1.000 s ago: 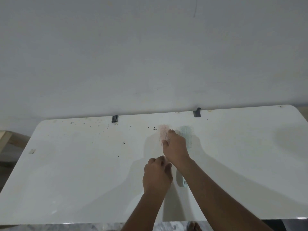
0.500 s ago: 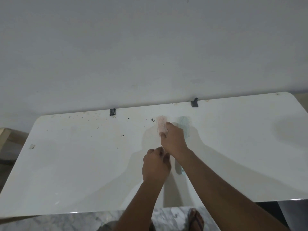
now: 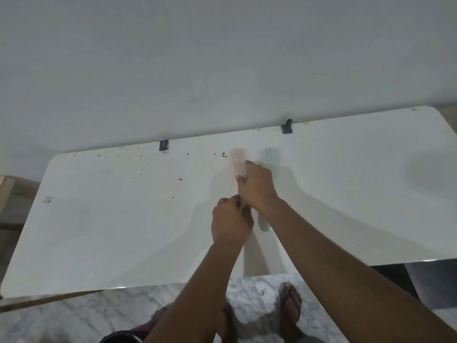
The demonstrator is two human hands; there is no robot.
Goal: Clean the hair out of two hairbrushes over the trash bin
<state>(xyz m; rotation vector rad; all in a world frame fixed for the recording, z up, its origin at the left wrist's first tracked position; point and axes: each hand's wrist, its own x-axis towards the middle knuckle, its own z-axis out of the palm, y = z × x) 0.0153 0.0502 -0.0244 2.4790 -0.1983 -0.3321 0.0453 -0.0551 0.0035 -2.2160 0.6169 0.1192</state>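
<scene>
A pink hairbrush (image 3: 237, 162) lies bristles up on the white table (image 3: 123, 219), and only its head shows. My right hand (image 3: 257, 186) rests on the lower part of that head, thumb and fingers pinched on it. Just below, my left hand (image 3: 231, 221) is closed in a fist where the handle would run; the handle itself is hidden. A teal hairbrush (image 3: 270, 159) lies right beside the pink one, partly behind my right hand, with its handle end (image 3: 265, 224) showing under my right wrist. No hair is discernible on either brush.
Dark specks (image 3: 223, 154) dot the tabletop left of the brushes. Two dark clips (image 3: 163, 145) (image 3: 286, 127) sit on the far edge against the wall. A grey object (image 3: 430, 280) stands on the floor under the table's right end. My sandalled feet (image 3: 290, 305) are on marble floor.
The view has tipped downward, so the table's near edge and my feet now show. Both hands stay on the pink hairbrush in nearly the same grip.
</scene>
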